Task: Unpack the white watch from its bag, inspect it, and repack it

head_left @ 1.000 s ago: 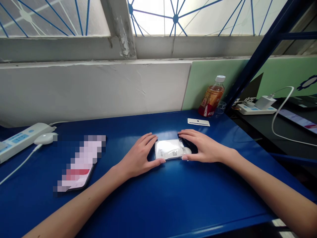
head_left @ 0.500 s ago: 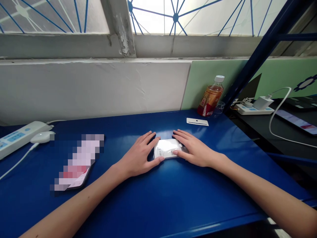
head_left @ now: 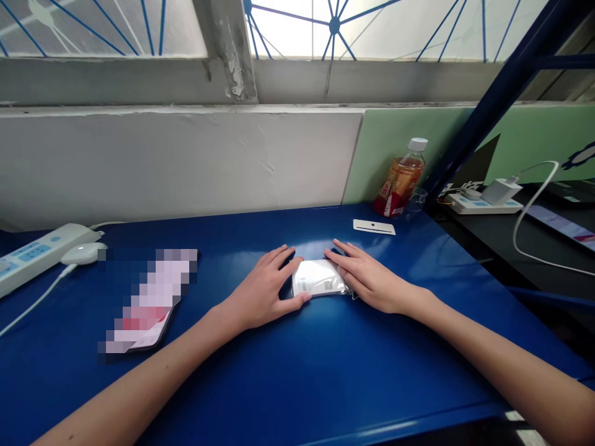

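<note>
A small white packet in clear plastic wrap point(head_left: 317, 277) lies flat on the blue table point(head_left: 297, 371), near its middle. My left hand point(head_left: 263, 291) rests flat on the table against the packet's left edge, fingers stretched out, thumb along its near side. My right hand point(head_left: 369, 279) lies flat on the packet's right end, fingers extended and pressing on the wrap. Neither hand lifts the packet.
A phone with a blurred screen point(head_left: 149, 297) lies to the left. A white power strip point(head_left: 41, 251) with a plug and cable sits far left. A white card point(head_left: 374, 227) and an orange drink bottle point(head_left: 402, 179) stand at the back right. A second power strip with charger point(head_left: 488, 199) sits on the black shelf.
My right hand slid left over the packet's right end and then drew back slightly, so the wrap is flatter and narrower. My left hand stayed at the left edge.
</note>
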